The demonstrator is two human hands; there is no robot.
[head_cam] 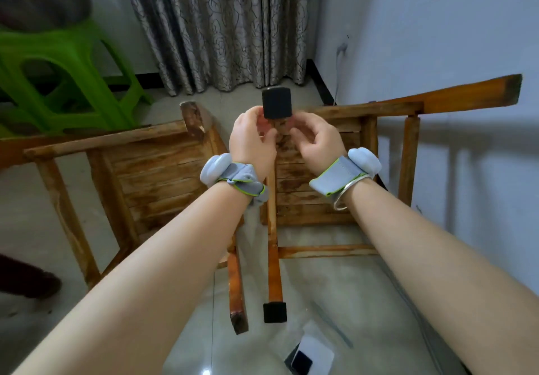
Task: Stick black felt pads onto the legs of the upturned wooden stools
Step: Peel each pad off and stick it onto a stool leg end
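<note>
Between the two upturned stools, left hand (253, 138) and right hand (316, 138) curled round a raised leg (281, 129), pressing the black felt pad (277, 103) on. Best squeezed square, firmly.

We see two bare forearms with no sleeves. On the left wrist sits a grey fabric band (243, 180) edged in bright green, carrying a pale blue rounded pod (215, 167) on its outer side. The right wrist wears a matching grey band (335, 177) with green piping and its own pale blue pod (364, 160). Just behind the right band, toward the elbow, hangs a thin silver bangle (345, 198).
</note>
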